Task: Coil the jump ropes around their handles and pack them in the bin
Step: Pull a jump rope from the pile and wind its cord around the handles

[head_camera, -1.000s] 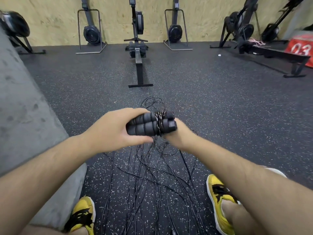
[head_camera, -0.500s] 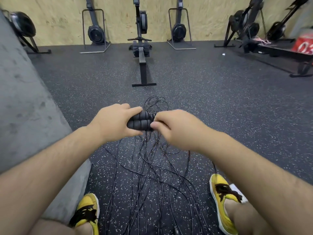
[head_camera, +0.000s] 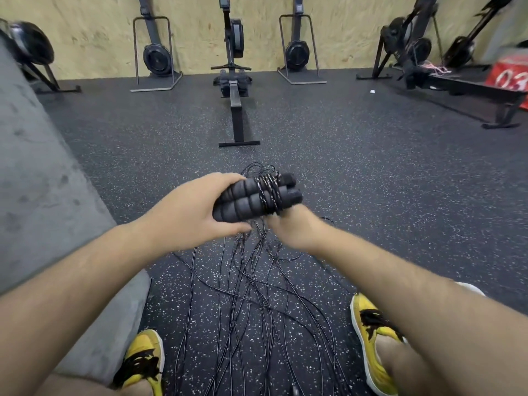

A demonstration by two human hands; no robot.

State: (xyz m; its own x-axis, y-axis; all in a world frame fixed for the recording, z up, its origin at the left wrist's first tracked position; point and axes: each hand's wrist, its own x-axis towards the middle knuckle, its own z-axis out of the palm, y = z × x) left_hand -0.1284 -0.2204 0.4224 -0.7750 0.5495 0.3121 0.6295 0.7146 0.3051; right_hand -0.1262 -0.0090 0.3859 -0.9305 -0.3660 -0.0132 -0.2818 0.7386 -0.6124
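Gripping handles in left hand, rope coiled round them; right hand beneath, fingers hidden, grip unclear; loose ropes on floor.

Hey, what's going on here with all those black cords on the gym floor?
A person is coiling a jump rope around its two foam handles. The left hand grips the handles, which already carry several turns. The right hand sits just under their far end, fingers hidden, so its hold is unclear. More loose ropes lie on the floor between the yellow shoes. No bin is in view.
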